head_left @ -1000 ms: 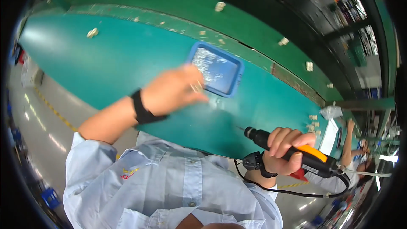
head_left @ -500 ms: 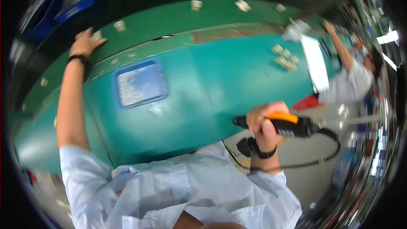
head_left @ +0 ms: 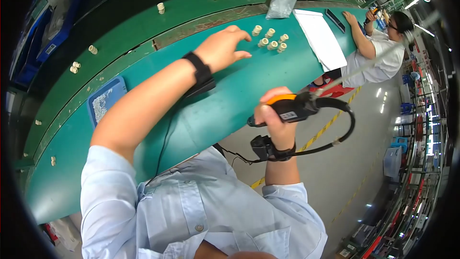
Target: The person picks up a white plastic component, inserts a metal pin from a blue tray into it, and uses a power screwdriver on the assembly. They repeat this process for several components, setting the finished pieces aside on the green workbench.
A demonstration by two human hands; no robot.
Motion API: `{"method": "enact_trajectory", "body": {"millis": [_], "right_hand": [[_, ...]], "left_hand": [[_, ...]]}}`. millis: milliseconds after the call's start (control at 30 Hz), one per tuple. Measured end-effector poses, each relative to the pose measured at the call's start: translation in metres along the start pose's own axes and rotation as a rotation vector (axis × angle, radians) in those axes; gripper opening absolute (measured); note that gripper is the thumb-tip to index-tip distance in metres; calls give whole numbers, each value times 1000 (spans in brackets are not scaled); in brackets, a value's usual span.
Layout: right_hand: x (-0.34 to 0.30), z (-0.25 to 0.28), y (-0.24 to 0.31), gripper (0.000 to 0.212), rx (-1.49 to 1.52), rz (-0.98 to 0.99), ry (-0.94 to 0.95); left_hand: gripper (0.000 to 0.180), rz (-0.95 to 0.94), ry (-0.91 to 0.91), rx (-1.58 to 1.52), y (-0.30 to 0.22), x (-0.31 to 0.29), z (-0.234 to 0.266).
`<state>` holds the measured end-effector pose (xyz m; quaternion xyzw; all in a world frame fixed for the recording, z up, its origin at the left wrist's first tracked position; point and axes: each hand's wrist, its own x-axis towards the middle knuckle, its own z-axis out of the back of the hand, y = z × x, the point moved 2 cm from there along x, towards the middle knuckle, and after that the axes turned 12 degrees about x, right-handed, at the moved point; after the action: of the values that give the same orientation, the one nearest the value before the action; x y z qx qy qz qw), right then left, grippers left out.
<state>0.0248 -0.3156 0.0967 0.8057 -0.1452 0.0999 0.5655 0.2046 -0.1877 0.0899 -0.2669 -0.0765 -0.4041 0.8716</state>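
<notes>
My left hand (head_left: pixel 223 48) hovers over the green table mat (head_left: pixel 211 120), fingers apart and holding nothing that I can see. Just to its right stands a small group of cream-coloured cylindrical parts (head_left: pixel 272 45). My right hand (head_left: pixel 278 127) is wrapped round a black and orange power screwdriver (head_left: pixel 290 110), its tip pointing left near the mat's front edge. A thick black cable (head_left: pixel 353 123) loops from the tool's rear end. Each wrist wears a black strap with a small box.
A blue tray (head_left: pixel 122 85) of small whitish pieces lies partly behind my left forearm. More cream parts (head_left: pixel 161 8) sit along the far green strip. White paper (head_left: pixel 316 36), a clear plastic bag (head_left: pixel 282 5) and a dark flat device (head_left: pixel 335 20) lie right. A co-worker (head_left: pixel 378 50) sits beyond.
My left hand has left a cream part on the far strip and moved right, beside the group of parts. The right hand keeps its hold on the screwdriver. The view has turned right.
</notes>
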Motion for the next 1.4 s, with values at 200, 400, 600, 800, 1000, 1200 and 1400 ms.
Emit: {"method": "enact_trajectory", "body": {"millis": [200,400,600,800,1000,1200,1400], "right_hand": [[7,-5,-2,16,-153,8,54],[11,-4,1,16,21,-149,104],[12,1,-2,31,-39,61,192],[12,0,0,32,50,35,197],[15,2,2,30,43,61,197],[17,-3,4,28,3,46,162],[23,-18,-1,18,-27,-120,94]], "left_hand": [[39,83,24,-28,-9,70,-76],[24,111,95,44,2,85,-97],[21,202,177,24,-2,90,-97],[28,202,186,17,-7,91,-99],[47,259,251,-14,-7,99,-106],[32,197,157,33,-4,98,-107],[26,233,110,-35,4,35,-68]]}}
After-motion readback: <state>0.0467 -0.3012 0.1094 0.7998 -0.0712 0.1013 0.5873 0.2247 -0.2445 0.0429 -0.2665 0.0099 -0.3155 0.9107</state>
